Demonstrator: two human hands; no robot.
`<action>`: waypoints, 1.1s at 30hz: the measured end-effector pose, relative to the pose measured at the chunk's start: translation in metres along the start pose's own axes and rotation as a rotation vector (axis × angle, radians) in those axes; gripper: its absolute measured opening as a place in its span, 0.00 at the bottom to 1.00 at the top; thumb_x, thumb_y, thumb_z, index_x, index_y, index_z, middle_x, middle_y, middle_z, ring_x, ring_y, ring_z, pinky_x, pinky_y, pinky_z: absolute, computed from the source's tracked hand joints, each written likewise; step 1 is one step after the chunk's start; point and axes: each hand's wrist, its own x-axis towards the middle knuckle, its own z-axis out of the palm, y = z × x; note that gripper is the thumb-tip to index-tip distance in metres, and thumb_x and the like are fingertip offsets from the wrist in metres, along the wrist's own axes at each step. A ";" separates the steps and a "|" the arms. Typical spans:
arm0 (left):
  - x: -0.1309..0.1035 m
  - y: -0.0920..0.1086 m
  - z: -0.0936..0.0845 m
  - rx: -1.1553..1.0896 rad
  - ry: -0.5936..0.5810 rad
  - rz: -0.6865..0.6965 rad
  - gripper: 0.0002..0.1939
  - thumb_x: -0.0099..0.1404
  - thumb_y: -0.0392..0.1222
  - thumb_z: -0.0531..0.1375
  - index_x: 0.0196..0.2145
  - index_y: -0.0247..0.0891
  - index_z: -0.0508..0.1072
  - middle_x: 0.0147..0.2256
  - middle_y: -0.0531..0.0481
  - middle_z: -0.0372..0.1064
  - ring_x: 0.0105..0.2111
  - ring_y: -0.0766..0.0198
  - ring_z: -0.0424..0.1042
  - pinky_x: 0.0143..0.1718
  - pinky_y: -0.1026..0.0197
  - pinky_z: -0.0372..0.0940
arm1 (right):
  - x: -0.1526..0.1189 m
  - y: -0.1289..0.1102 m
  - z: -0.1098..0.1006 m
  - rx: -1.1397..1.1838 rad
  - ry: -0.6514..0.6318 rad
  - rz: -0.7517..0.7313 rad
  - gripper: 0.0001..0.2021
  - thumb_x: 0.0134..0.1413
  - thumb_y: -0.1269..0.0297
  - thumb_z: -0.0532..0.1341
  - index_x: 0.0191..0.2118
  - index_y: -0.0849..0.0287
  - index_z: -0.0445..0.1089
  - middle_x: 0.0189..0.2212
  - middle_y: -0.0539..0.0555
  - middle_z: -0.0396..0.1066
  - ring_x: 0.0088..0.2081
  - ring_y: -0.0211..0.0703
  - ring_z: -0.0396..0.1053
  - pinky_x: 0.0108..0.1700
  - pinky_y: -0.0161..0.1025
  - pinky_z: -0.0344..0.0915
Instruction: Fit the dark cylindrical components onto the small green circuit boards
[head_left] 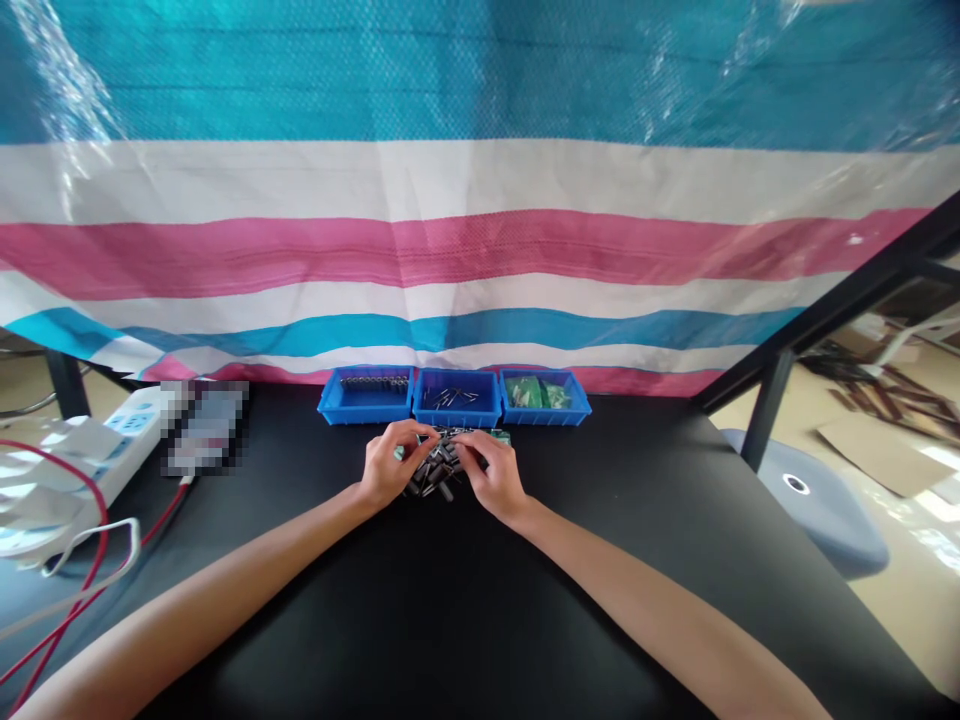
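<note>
Both hands meet over a pile of small dark cylinders and thin metal pieces point(445, 490) on the black table. My left hand point(394, 462) is at the pile's left side, thumb and forefinger pinched together; what they hold is too small to name. A bit of green shows by its palm. On the right side, my right hand point(491, 470) also has its fingertips pinched, close to the left ones, on something I cannot make out. Small green pieces point(501, 436) lie just behind it.
Behind the hands stand three blue bins: left point(367, 405) with a row of small cylinders, middle point(457, 410) with thin metal pieces, right point(546, 410) with green packets. A power strip point(124, 430) and red cable point(94, 570) lie left. A grey stool point(817, 510) stands right.
</note>
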 end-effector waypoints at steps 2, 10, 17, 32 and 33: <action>0.000 -0.001 0.000 0.000 0.006 0.008 0.07 0.62 0.39 0.63 0.38 0.39 0.71 0.33 0.51 0.77 0.25 0.69 0.74 0.29 0.66 0.70 | 0.000 0.001 0.000 0.002 -0.012 -0.002 0.08 0.62 0.69 0.56 0.40 0.57 0.73 0.34 0.54 0.75 0.36 0.42 0.73 0.40 0.37 0.68; -0.001 -0.001 0.001 0.004 0.011 0.032 0.08 0.61 0.39 0.64 0.39 0.38 0.71 0.32 0.51 0.77 0.25 0.69 0.74 0.29 0.67 0.69 | 0.000 0.001 0.001 0.003 -0.016 -0.008 0.09 0.63 0.69 0.55 0.42 0.57 0.73 0.35 0.54 0.75 0.37 0.42 0.74 0.42 0.37 0.68; -0.001 -0.001 0.001 -0.006 -0.017 0.004 0.07 0.62 0.40 0.63 0.39 0.39 0.71 0.32 0.50 0.77 0.26 0.68 0.75 0.29 0.66 0.70 | 0.001 0.002 0.001 0.011 -0.012 -0.010 0.09 0.63 0.68 0.56 0.42 0.57 0.74 0.33 0.55 0.75 0.35 0.42 0.73 0.39 0.37 0.70; -0.002 -0.003 0.002 -0.017 0.002 0.011 0.07 0.61 0.37 0.64 0.38 0.38 0.72 0.32 0.51 0.77 0.26 0.68 0.76 0.28 0.67 0.70 | -0.004 0.006 0.003 -0.039 -0.054 -0.063 0.11 0.63 0.69 0.56 0.44 0.59 0.75 0.32 0.56 0.75 0.33 0.44 0.74 0.37 0.38 0.71; -0.002 -0.002 0.001 -0.017 0.003 0.008 0.07 0.61 0.37 0.64 0.38 0.38 0.72 0.32 0.51 0.77 0.26 0.68 0.76 0.28 0.67 0.71 | -0.004 0.005 0.003 -0.042 -0.051 -0.065 0.11 0.63 0.68 0.56 0.44 0.59 0.76 0.32 0.56 0.75 0.33 0.44 0.74 0.37 0.38 0.71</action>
